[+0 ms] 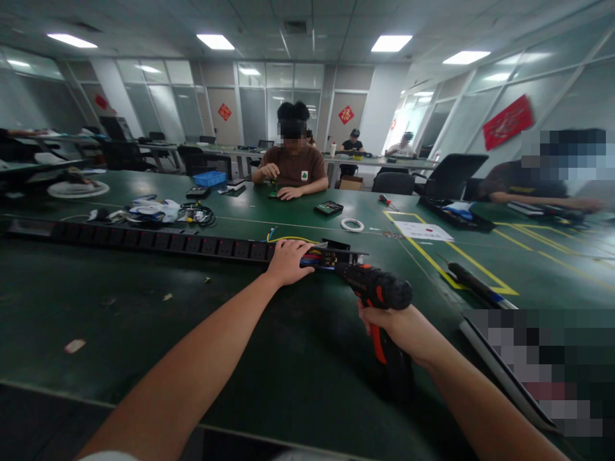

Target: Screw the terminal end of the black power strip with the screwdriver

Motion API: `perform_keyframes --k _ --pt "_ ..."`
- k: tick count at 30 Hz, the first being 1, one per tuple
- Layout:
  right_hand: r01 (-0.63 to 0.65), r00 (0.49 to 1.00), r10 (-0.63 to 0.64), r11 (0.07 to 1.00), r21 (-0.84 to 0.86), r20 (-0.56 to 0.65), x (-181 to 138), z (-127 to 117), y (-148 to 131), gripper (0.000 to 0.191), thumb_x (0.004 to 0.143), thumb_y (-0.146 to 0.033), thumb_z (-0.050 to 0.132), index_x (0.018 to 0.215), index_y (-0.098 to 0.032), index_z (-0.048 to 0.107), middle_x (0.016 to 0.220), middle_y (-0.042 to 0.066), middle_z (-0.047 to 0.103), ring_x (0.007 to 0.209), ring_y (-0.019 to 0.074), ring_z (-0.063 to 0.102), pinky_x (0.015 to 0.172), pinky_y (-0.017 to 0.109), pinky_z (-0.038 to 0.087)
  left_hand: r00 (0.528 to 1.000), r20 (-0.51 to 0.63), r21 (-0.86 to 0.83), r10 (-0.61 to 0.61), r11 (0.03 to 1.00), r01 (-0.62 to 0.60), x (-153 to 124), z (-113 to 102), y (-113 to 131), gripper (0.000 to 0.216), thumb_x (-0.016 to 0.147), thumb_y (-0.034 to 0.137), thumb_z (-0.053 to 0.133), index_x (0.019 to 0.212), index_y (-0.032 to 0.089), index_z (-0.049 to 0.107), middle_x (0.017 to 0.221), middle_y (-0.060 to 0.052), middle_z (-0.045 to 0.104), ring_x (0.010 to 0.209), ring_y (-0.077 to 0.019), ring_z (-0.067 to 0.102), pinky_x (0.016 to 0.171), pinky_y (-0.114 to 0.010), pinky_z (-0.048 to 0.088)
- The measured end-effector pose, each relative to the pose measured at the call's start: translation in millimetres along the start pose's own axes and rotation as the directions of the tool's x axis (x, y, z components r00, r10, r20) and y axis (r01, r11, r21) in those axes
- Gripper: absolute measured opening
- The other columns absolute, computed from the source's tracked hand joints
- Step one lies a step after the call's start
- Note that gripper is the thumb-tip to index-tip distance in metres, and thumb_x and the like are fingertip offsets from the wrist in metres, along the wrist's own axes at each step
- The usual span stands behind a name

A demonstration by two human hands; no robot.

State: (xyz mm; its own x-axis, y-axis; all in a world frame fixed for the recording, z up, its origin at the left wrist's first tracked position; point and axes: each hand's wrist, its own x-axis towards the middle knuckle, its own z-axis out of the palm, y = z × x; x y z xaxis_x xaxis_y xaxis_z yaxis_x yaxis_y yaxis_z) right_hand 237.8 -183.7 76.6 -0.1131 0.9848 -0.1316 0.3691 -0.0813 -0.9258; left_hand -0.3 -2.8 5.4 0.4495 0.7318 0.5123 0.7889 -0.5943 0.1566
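Note:
A long black power strip (202,244) with a row of sockets lies across the green table. My left hand (289,261) grips it near its right end, fingers over the top and thumb at the near side. Just past that hand, the end of the strip is opened up, with coloured wires and a metal-studded terminal part (330,258) showing. My right hand (396,325) is wrapped around the handle of a black and orange cordless drill (377,286). The drill's nose points left, at the strip's open end; whether its tip touches is hidden.
Behind the strip lie a cable bundle (198,214), a roll of white tape (352,225), a circuit board (328,207) and a red screwdriver (388,203). A soldering-iron-like tool (480,286) rests at right. A co-worker (293,163) sits across the table.

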Motion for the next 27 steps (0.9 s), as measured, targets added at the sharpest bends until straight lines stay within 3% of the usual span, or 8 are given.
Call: perform_keyframes --k 27 --pt "0.001 1.000 -0.001 1.000 -0.019 0.001 -1.8 0.6 -3.4 0.007 0.072 -0.027 0.065 0.075 -0.021 0.063 0.062 0.000 0.062 0.063 0.0204 0.060 0.061 0.033 0.047 1.000 -0.012 0.006 0.007 1.000 -0.007 0.7 1.8 -0.9 0.065 0.083 0.053 0.077 0.140 0.029 0.059 0.137 -0.006 0.064 0.130 -0.0317 0.053 0.115 -0.051 0.028"
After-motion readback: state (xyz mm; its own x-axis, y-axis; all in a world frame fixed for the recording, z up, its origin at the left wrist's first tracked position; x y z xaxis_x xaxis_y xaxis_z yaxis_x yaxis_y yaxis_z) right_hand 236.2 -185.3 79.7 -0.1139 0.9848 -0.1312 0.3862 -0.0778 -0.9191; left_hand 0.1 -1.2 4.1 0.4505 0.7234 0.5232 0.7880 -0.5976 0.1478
